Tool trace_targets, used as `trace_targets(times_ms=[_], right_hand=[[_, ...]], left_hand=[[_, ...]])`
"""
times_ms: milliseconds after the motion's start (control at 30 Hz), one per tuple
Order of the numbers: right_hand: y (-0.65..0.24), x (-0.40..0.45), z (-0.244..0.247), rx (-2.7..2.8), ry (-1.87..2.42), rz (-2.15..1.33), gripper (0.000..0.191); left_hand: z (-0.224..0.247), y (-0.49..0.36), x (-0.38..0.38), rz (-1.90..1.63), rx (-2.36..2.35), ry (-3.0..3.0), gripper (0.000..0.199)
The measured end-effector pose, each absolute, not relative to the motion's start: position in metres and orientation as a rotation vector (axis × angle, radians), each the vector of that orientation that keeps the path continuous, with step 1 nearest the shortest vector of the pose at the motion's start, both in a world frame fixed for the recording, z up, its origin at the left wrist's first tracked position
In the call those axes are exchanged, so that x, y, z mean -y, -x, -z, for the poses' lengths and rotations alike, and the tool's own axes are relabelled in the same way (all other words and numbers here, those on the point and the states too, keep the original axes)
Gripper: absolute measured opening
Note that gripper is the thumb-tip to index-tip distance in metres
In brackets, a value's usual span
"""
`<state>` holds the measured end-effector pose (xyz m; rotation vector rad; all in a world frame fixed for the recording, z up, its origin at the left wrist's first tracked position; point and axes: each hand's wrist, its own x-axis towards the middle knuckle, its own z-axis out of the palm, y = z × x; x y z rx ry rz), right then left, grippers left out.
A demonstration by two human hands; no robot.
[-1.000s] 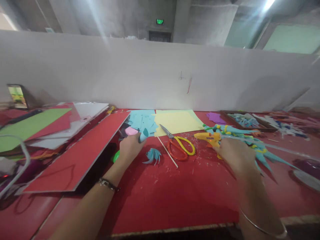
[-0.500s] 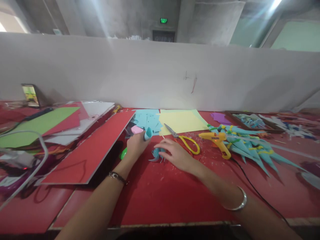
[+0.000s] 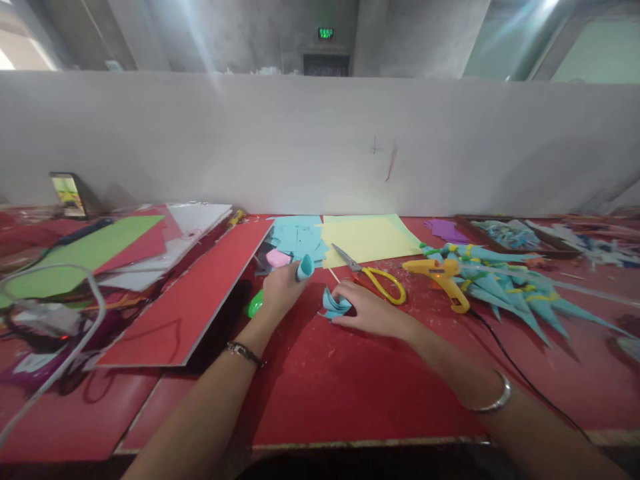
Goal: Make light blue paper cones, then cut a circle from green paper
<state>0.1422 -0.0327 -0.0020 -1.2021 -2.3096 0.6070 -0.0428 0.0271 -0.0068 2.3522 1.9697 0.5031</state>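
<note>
My left hand (image 3: pixel 281 288) is closed around a rolled light-blue paper tube (image 3: pixel 305 267), its open end facing up and right. Just to the right, my right hand (image 3: pixel 367 310) pinches several curled blue paper pieces (image 3: pixel 332 304) low over the red tabletop. My fingertips partly hide these pieces. Behind the right hand lie yellow-handled scissors (image 3: pixel 373 275), blades pointing up and left. A thin pale stick (image 3: pixel 333 275) shows between the hand and the scissors. A pink block (image 3: pixel 278 258) and a green rounded object (image 3: pixel 255 305) sit beside my left hand.
A red board (image 3: pixel 195 293) slants up at left. Blue paper pieces (image 3: pixel 297 235) and yellow sheets (image 3: pixel 365 239) lie at the back. At right are a yellow glue gun (image 3: pixel 443 277) with a trailing cord, blue paper cones (image 3: pixel 520 297) and a scrap tray (image 3: pixel 565 252).
My right hand has closed on the blue paper pieces, which now look gathered and raised instead of spread on the table. The left hand keeps its tube. The view has shifted slightly.
</note>
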Motion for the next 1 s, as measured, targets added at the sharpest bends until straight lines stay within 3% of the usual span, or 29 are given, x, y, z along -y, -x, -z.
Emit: trace_targets(times_ms=[233,400,633,1000], right_hand=[[-0.146,0.031,0.009,2.033,1.137,-0.7,0.007],[-0.152,0.026,0.013,1.656,1.129,-0.848,0.023],[-0.156,0.017,0.02,1.322,1.104,-0.942,0.012],[-0.152,0.019,0.011,0.834,0.718,-1.163,0.017]], left_hand=[[0.009,0.042,-0.028,-0.531,-1.949,-2.372,0.033],[0.008,0.037,-0.024,-0.523,-1.781,-2.457,0.027],[0.009,0.033,-0.022,-0.48,-1.653,-2.517,0.033],[0.0,0.01,-0.003,-0.296,-1.7,-2.597,0.034]])
